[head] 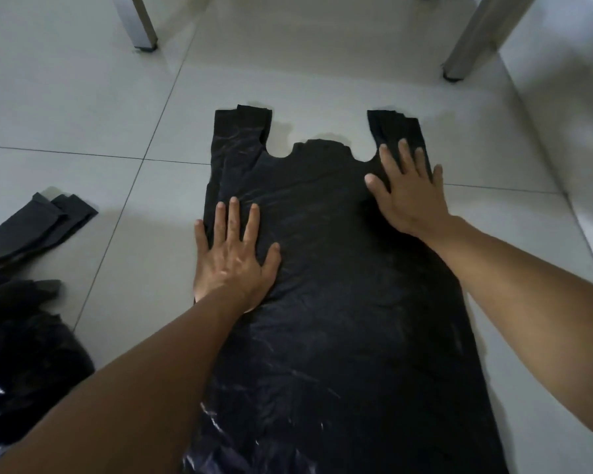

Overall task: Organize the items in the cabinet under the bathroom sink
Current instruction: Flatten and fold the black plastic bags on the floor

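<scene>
Pale floor tiles with thin grout lines form the work surface, and two metal legs of a stand or table rise at the far edge of my view. I see one black plastic bag, of the kind with two loop handles, spread flat on the tiles with its handles pointing away from me. My left hand lies palm down on the bag's left edge, fingers straight and spread, holding nothing; the little finger sits just past the edge, over the tile. My right hand lies palm down near the base of the right handle, fingers likewise straight and spread, gripping nothing. Both hands press the plastic rather than pinch it. A heap of further black bags lies crumpled on the floor at my left, well apart from the flat one, with a pair of handles sticking out toward the far side. I judge the step in hand to be smoothing this bag flat before folding it for storage. The next move calls, in my judgement, for one edge to be lifted and laid over lengthwise while the other hand pins the sheet, since thin plastic slides readily on glazed tile and traps air
</scene>
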The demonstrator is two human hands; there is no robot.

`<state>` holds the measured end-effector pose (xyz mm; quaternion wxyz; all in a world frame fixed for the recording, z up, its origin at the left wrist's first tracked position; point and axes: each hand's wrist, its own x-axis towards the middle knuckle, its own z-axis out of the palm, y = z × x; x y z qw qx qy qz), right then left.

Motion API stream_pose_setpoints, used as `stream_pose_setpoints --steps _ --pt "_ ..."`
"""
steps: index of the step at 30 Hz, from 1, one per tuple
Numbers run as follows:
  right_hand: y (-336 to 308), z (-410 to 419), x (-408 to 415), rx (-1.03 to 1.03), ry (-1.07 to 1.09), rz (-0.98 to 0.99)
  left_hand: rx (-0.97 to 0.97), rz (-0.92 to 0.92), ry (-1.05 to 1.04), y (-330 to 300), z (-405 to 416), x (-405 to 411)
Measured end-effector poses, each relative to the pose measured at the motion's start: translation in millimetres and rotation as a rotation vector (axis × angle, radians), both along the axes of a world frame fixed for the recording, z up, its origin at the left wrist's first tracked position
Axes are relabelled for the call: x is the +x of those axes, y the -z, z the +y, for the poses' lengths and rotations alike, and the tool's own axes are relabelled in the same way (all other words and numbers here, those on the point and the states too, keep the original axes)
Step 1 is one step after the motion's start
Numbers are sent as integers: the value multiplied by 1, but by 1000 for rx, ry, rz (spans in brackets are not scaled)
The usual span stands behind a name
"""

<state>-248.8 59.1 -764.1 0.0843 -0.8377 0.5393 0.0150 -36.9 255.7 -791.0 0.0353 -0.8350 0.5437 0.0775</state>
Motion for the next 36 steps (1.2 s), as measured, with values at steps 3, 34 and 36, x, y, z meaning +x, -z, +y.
stream_pose_setpoints --steps 3,34,36 --pt "10 45 -16 63 -121 60 -17 8 0 0 1 -1" --pt "-43 214 -142 289 426 -211 -185 576 -777 -63 127 -48" --pt "-48 220 -144 306 399 -248 -218 719 -776 -68 134 -51"
